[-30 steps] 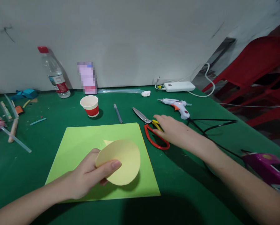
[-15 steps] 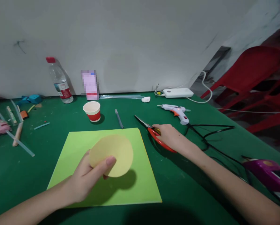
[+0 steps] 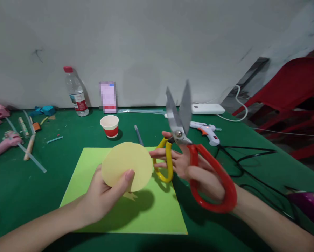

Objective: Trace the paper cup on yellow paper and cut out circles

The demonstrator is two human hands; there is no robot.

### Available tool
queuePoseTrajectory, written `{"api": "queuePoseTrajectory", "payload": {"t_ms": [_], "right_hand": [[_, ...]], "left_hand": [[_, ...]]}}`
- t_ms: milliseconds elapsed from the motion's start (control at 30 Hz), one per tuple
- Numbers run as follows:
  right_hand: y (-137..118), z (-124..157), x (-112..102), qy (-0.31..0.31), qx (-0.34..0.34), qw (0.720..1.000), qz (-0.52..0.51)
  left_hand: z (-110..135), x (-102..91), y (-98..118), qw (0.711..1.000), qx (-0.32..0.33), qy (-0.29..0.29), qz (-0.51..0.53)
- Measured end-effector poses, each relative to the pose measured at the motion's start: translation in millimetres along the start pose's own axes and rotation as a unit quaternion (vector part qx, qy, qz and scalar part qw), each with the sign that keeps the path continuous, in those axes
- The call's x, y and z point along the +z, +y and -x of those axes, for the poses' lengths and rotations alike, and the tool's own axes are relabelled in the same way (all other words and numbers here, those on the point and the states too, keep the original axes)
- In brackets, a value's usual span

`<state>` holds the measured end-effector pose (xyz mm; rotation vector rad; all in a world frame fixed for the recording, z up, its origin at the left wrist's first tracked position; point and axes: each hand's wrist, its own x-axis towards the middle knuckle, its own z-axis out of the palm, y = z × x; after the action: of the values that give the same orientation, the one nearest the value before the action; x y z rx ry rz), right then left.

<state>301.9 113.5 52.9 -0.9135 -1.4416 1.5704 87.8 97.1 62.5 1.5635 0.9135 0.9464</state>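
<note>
My left hand (image 3: 104,196) pinches a pale yellow paper disc (image 3: 126,165) by its lower edge and holds it above a light green sheet (image 3: 151,213) that lies on the green table (image 3: 28,189). A small yellow offcut (image 3: 130,196) rests on the sheet under the disc. My right hand (image 3: 196,171) grips scissors (image 3: 181,140) with one red and one yellow handle. They are raised off the table, blades apart and pointing up, just right of the disc.
Behind stand a red-and-white paper cup (image 3: 110,126), a water bottle (image 3: 76,91), a grey pen (image 3: 138,134), a white glue gun (image 3: 206,129) with black cord and a power bank (image 3: 208,109). Glue sticks and pink tools (image 3: 4,141) lie left. Red chairs (image 3: 290,91) stand right.
My right hand closed on the scissors on the table, lifted them and brought them left toward the disc with the blades spread. The left hand raised the disc slightly.
</note>
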Motion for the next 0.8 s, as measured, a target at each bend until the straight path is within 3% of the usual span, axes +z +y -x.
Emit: {"api": "queuePoseTrajectory", "payload": {"t_ms": [167,400,533,800], "right_hand": [[10,21,21,0.011,-0.041,0.999,0.016],[16,35,41,0.020,0.046,0.993,0.110],[8,38,41,0.013,0.040,0.990,0.136],[16,38,38,0.003,0.007,0.983,0.185]], "left_hand": [[-3,1.3,7,0.998,0.027,0.007,-0.060],[-6,4.8,9,0.984,0.089,-0.005,-0.155],[-9,7.5,7,0.978,0.124,-0.013,-0.169],[-6,11.7,10,0.989,0.080,-0.055,-0.113]]}}
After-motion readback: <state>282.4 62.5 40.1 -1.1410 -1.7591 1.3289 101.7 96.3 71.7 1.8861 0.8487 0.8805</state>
